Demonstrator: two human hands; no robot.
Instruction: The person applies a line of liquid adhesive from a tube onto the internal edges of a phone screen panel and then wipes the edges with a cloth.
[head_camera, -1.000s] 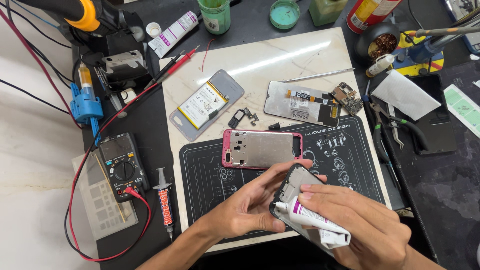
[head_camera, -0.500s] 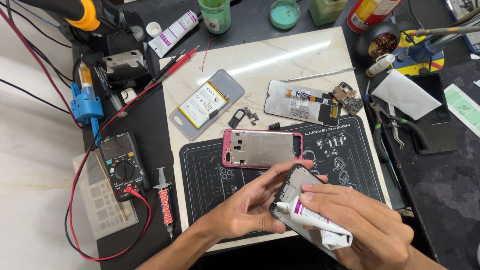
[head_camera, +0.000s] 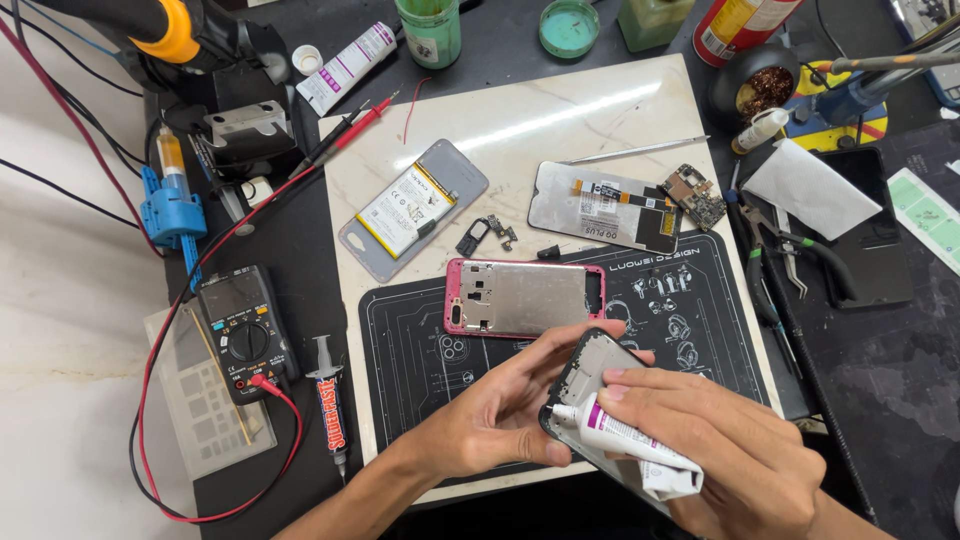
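Head view shows the left hand cupping a dark phone panel from beneath, fingers wrapped round its left edge, while the right hand pinches a white squeeze tube with its nozzle laid across the panel's lower part. Both sit low over the black repair mat, near the front of the desk. The right hand hides the panel's lower right corner, so whether the tube tip touches the surface is hard to say. Just above the hands lies a pink phone frame on the mat. Farther up rest a grey back cover with a battery, a display panel and a small circuit board. Left of the mat lie a solder paste syringe and a multimeter with red leads. Pliers lie well to the right.
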